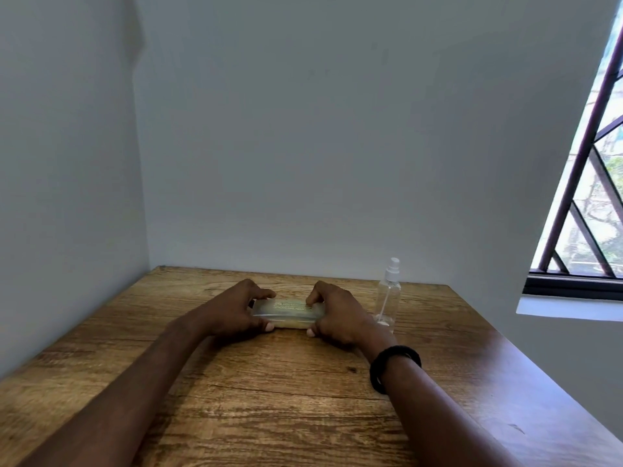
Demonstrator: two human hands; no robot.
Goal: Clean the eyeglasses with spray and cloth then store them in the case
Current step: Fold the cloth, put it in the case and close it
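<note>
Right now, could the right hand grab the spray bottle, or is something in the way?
Probably yes, but not this instant. The right hand has its grip on one end of the case, with the left hand on the other. The spray bottle stands upright just beside the right hand, with only bare table between.

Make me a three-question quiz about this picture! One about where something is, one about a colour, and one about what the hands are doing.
1. Where is the spray bottle?
A. By the right hand
B. By the left hand
C. On the windowsill

2. What colour is the wristband?
A. Red
B. White
C. Black

3. What are the hands doing?
A. Resting flat on the table
B. Both gripping the case
C. Squeezing the bottle

Answers: 1 A, the bottle stands upright just beyond the right hand. 2 C, the band on the right wrist is black. 3 B, each hand grips one end of the closed case.
</note>
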